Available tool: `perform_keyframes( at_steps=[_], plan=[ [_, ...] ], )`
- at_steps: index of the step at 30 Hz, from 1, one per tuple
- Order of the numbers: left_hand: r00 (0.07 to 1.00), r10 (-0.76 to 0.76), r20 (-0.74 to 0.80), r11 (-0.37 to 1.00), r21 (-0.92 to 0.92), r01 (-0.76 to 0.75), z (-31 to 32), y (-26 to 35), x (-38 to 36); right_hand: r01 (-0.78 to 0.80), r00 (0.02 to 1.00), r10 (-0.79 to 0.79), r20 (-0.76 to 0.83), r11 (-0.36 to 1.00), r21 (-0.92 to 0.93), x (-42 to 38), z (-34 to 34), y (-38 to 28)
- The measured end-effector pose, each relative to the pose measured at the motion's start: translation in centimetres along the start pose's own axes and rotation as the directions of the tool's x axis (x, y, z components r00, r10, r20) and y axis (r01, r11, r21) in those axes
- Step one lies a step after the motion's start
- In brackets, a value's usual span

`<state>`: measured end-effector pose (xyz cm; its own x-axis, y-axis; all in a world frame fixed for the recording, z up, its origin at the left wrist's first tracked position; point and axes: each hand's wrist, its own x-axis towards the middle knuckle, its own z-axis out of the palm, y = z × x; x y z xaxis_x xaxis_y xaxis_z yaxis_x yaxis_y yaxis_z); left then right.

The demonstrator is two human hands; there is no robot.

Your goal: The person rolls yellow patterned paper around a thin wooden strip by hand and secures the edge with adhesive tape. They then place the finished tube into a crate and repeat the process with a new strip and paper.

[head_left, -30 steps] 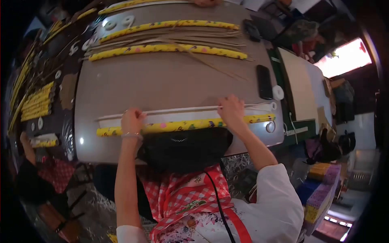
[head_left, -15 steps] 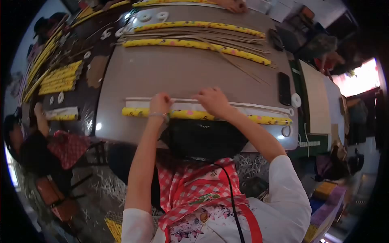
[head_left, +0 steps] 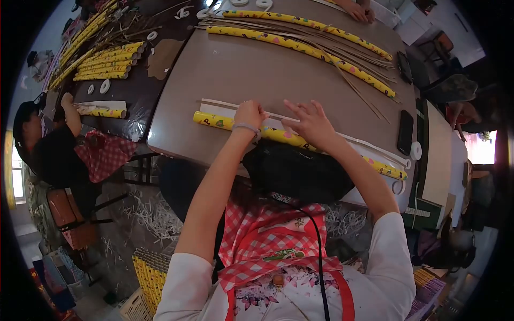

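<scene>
A yellow patterned roll (head_left: 214, 120) lies along the near edge of the table, a white strip (head_left: 217, 104) running along its far side. My left hand (head_left: 250, 116) is closed at the strip, just left of the roll's middle; what its fingers hold is too small to make out. To its right, my right hand (head_left: 311, 124) has its fingers spread over the strip and roll. A black bag (head_left: 297, 171) sits against the near side of the roll, below both hands.
Two long yellow rolls (head_left: 300, 43) and thin brown strips (head_left: 369, 104) lie across the far side. A black phone (head_left: 405, 132) and a white tape ring (head_left: 416, 151) are at the right. A co-worker (head_left: 53, 139) sits left, near stacked yellow rolls (head_left: 110, 61).
The view has turned and shifted, so the table appears tilted. My right hand's fingers have spread wider. My left hand remains closed at the strip.
</scene>
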<state>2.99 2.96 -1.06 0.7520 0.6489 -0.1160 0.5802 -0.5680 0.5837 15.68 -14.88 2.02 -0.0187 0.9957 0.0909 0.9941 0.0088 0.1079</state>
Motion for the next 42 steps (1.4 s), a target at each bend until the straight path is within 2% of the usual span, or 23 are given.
perform_keyframes(
  at_steps=[4, 6, 9, 18, 25, 27, 31, 33, 34, 36, 42],
  plan=[
    [0.999, 0.006, -0.045, 1.000, -0.021, -0.007, 0.4, -0.3, 0.1, -0.003, 0.997, 0.003, 0.075, 1.000, -0.001, -3.3, -1.0, 1.6],
    [1.000, -0.003, -0.022, 1.000, -0.022, 0.003, 0.0, 0.0, -0.1, -0.088, 0.991, 0.082, 0.108, 0.995, 0.053, -5.4, -1.1, 2.6],
    [1.000, 0.001, 0.016, 1.000, 0.005, -0.001, 0.3, -0.5, 0.4, -0.155, 0.976, 0.148, 0.162, 0.987, 0.033, -8.5, -2.1, 3.5],
    [1.000, -0.015, 0.021, 1.000, -0.025, 0.015, -0.5, 0.1, 0.0, -0.265, 0.942, 0.269, 0.202, 0.963, -0.046, -15.5, -2.7, 6.4],
    [0.999, -0.001, -0.040, 1.000, -0.023, 0.000, -0.3, 0.4, -1.0, -0.315, 0.940, 0.311, 0.137, 0.949, 0.003, -15.9, -2.3, 6.1],
    [0.993, -0.032, -0.112, 0.999, -0.010, 0.031, -0.2, 0.5, -1.2, -0.364, 0.926, 0.358, 0.119, 0.931, 0.027, -16.2, -1.8, 6.1],
    [0.997, -0.023, -0.074, 0.999, 0.039, 0.026, 0.0, 0.7, -1.3, -0.378, 0.921, 0.369, 0.126, 0.924, 0.055, -16.2, -2.2, 5.8],
    [0.990, 0.084, -0.110, 0.992, 0.098, -0.073, 0.5, 0.6, -1.5, -0.343, 0.934, 0.339, 0.116, 0.939, 0.017, -16.3, -1.7, 6.0],
    [0.991, 0.077, -0.113, 0.993, 0.102, -0.065, 0.4, 0.9, -1.7, -0.336, 0.937, 0.331, 0.115, 0.942, 0.022, -16.1, -1.8, 5.9],
    [0.977, 0.138, -0.162, 0.966, 0.239, -0.097, 0.2, 1.6, -2.0, -0.379, 0.917, 0.369, 0.152, 0.924, 0.047, -15.8, -2.3, 5.6],
    [0.966, 0.195, -0.171, 0.945, 0.298, -0.138, 0.2, 1.8, -1.9, -0.391, 0.919, 0.379, 0.113, 0.914, 0.111, -12.7, -2.9, 4.8]
  ],
)
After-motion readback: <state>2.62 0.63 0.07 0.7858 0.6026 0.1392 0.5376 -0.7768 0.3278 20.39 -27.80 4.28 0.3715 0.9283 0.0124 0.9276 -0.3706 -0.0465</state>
